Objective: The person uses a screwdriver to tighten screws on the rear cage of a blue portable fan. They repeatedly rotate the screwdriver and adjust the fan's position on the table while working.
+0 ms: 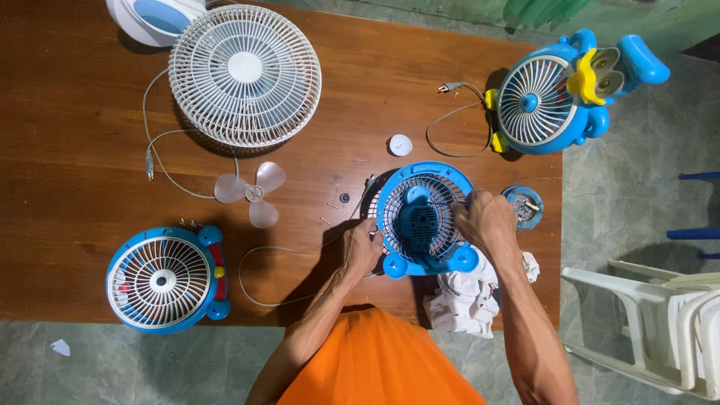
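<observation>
A small blue fan body [422, 217] with a white wire grille lies face down near the wooden table's front edge, its blue motor housing pointing up. My left hand [363, 244] grips its left rim, fingers curled around the grille's edge. My right hand [486, 219] holds the right rim, fingers closed over the grille. A thin white cord [264, 251] runs from the fan to the left across the table.
A loose three-blade propeller [252, 193], small screws [330, 205] and a white cap [400, 145] lie nearby. A large white fan [244, 73], two blue toy fans [162, 280] [547, 94], a round dish [523, 206] and a white rag [469, 296] surround them. White plastic chairs [660, 322] stand on the right.
</observation>
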